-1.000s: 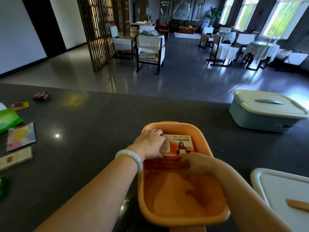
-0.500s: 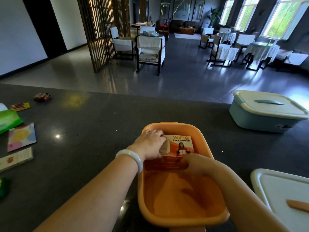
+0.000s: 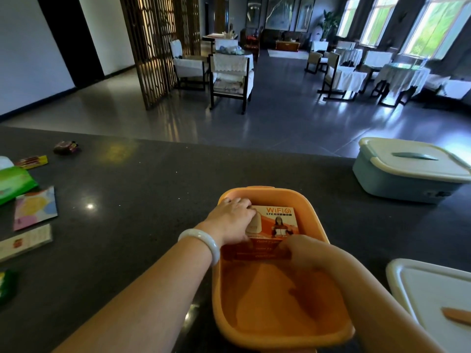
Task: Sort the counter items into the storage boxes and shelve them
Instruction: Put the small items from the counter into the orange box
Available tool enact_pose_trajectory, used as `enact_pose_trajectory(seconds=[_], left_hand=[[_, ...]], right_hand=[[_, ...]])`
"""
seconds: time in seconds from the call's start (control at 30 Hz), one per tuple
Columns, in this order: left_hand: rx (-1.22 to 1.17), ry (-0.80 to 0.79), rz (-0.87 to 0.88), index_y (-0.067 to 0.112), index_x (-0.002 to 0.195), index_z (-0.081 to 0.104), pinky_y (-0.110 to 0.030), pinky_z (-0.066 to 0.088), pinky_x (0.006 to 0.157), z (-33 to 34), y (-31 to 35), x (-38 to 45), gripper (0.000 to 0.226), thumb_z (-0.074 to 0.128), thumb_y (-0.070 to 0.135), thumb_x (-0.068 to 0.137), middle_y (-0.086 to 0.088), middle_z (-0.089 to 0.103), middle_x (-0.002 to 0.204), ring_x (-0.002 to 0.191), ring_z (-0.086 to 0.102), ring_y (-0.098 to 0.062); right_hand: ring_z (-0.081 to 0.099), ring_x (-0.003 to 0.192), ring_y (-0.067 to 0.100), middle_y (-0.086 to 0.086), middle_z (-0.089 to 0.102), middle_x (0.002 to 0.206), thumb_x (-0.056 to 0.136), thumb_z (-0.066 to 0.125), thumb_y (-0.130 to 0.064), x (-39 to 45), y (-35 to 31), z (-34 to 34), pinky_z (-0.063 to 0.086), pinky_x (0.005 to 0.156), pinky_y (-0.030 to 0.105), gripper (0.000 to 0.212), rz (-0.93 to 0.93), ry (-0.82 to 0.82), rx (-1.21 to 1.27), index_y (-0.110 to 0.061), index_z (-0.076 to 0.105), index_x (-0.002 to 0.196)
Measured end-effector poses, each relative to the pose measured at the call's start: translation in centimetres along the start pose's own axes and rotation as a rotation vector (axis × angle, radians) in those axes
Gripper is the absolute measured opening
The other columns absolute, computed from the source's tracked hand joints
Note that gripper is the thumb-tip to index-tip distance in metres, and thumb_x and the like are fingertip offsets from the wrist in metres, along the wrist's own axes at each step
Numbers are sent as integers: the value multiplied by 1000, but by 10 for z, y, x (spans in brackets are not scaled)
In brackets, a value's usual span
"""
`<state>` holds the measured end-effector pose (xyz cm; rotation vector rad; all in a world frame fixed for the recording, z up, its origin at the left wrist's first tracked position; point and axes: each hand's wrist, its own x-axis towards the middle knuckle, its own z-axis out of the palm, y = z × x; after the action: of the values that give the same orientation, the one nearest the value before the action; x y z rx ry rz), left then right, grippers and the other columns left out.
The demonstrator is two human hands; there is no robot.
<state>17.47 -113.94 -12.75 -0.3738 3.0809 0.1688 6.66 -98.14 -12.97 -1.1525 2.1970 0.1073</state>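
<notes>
**Q:** Two hands are in the orange box — what are they doing?

**A:** Both are on a flat WiFi router carton (image 3: pixel 274 226) lying at the far end of the open orange storage box (image 3: pixel 277 327). The left hand (image 3: pixel 233 221) covers the carton's left edge, fingers curled down over it. The right hand (image 3: pixel 304 250) is at its near right corner; its fingers look curled onto the carton, though their tips are hidden.

**Q:** How does the carton lie relative to them?

**A:** Its long axis runs away from the person, along the box's length. It sits directly beneath the fingers, so I judge it only needs letting go. The left hand is nearer the remaining items.

**Q:** And around it?

**A:** A dark speckled desk (image 3: pixel 142 200). Far left lie a green packet (image 3: pixel 15 182), a pastel card (image 3: pixel 35 207) and a long printed leaflet (image 3: pixel 25 242). Right: a lidded blue storage box (image 3: pixel 405 179), and a loose white lid (image 3: pixel 433 299) nearer. Beyond, a dim dining room holds white-covered chairs.
</notes>
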Motion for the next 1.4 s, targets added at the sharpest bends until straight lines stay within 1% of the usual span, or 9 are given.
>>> enact_pose_trajectory(seconds=[0.1,0.23,0.33,0.43,0.5,0.6,0.73,1.03,1.4], left_hand=[[5,-14,5,21,137,47,-43,25,115,-1,0,1,63,70,40,81,0,42,141,132,35,-19],[-28,-61,-6,23,140,44,-43,31,113,-5,-4,0,74,71,51,77,2,38,142,133,33,-19],[-83,-78,-11,25,144,39,-42,29,114,-14,-7,-6,78,70,51,78,3,31,149,138,26,-18],[-142,29,-26,25,145,39,-41,24,116,-22,-15,-16,63,62,43,89,6,34,150,141,25,-14],[-94,80,-23,27,143,42,-40,18,117,-23,-23,-21,52,56,37,94,8,38,148,140,26,-12],[-44,46,-1,31,139,47,-42,11,118,-21,-30,-27,44,52,35,95,10,40,146,141,22,-10],[-81,34,4,33,129,58,-48,4,119,-14,-31,-30,33,48,34,98,14,43,145,144,13,-10],[-105,-64,-9,35,128,59,-53,0,118,-12,-29,-27,33,46,31,98,16,42,145,143,14,-10],[-110,-57,-3,34,129,58,-54,2,118,-14,-26,-30,33,46,30,99,14,43,144,143,17,-10]], right_hand=[[57,103,7,-10,59,118,94,58,-22,0,-1,-1,44,89,23,32,-62,-68,31,-32,57,124],[51,117,10,-12,50,135,92,56,-9,1,-10,8,42,90,22,53,-166,-193,37,-35,47,137],[48,122,14,-12,45,140,91,58,-8,3,-18,13,41,90,23,62,-224,-198,38,-39,41,141],[44,128,13,-16,40,144,93,53,-5,6,-21,11,40,95,24,64,-268,-149,74,-45,39,140],[38,133,14,-17,35,147,94,50,-3,9,-20,12,36,101,27,66,-272,-124,86,-48,38,140],[36,133,13,-18,34,147,95,49,-3,11,-20,13,35,100,25,66,-274,-121,108,-50,38,139],[37,134,12,-19,35,147,93,52,-2,9,-20,11,37,94,22,67,-292,-116,119,-46,36,142],[35,135,11,-20,36,146,95,50,-4,6,-16,10,34,103,26,63,-282,-88,169,-47,38,140],[35,136,12,-18,38,146,94,52,-4,7,-14,10,33,107,30,63,-284,-82,167,-44,39,141]])
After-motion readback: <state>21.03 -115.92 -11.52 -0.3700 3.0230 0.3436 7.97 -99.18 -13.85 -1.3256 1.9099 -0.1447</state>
